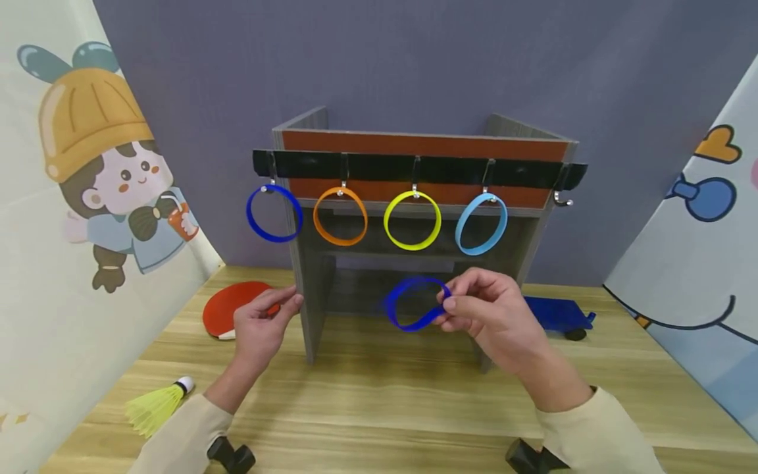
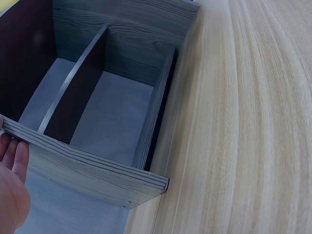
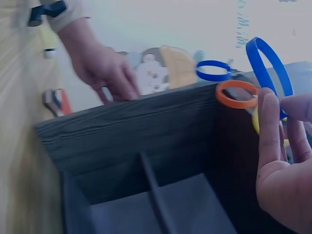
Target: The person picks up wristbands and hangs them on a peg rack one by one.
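My right hand (image 1: 494, 316) pinches a dark blue wristband (image 1: 417, 326) between thumb and fingers, in front of the grey wooden shelf (image 1: 310, 316). The right wrist view shows this blue band (image 3: 265, 66) standing up from the fingertips. My left hand (image 1: 263, 329) touches the outside of the shelf's left side panel (image 2: 92, 165) near its front edge, fingers nearly straight. On the black hook rail (image 1: 379, 164) hang a dark blue band (image 1: 253, 220), an orange band (image 1: 316, 220), a yellow band (image 1: 387, 224) and a light blue band (image 1: 460, 230). The rightmost hook (image 1: 562, 199) holds nothing.
A red table tennis paddle (image 1: 227, 306) lies behind my left hand, left of the shelf. Nearer on the wooden table (image 1: 379, 408) is a yellow shuttlecock (image 1: 155, 405). A blue wheeled toy (image 1: 556, 316) is at the right. Printed cartoon panels flank both sides.
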`<state>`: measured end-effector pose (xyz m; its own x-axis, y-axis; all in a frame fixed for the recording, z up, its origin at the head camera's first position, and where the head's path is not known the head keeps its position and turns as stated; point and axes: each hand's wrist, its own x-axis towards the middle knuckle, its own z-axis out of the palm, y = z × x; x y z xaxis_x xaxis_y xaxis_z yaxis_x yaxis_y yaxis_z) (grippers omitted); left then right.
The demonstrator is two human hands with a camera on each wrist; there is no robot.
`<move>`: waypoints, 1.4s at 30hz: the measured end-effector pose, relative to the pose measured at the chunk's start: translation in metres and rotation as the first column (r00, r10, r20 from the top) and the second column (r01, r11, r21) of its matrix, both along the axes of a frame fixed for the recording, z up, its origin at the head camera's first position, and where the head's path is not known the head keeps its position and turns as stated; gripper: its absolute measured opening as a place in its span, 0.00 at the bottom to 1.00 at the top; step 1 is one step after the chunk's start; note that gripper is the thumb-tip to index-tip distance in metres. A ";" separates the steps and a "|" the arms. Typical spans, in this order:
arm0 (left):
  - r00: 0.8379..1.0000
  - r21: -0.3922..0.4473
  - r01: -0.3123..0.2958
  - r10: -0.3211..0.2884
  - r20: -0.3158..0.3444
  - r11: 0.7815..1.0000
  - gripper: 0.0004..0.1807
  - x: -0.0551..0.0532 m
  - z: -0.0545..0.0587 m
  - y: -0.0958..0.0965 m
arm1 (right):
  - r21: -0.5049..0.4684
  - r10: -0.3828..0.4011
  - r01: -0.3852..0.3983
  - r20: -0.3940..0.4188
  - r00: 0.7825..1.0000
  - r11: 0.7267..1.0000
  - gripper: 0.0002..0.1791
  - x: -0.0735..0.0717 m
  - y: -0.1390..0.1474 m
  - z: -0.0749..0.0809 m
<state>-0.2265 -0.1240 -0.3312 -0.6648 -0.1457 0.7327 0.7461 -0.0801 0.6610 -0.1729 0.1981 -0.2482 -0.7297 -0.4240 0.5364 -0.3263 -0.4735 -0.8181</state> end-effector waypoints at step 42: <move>1.000 0.011 -0.009 0.009 -0.019 1.000 0.11 -0.019 -0.017 -0.005 | -0.582 -0.092 0.289 0.344 0.935 0.760 0.10 -0.016 0.080 0.019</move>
<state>-0.2451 -0.1295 -0.3482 -0.6493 -0.1596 0.7436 0.7593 -0.0799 0.6458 -0.1886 0.2783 -0.2296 -0.9159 0.0900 0.3912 -0.2717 -0.8564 -0.4391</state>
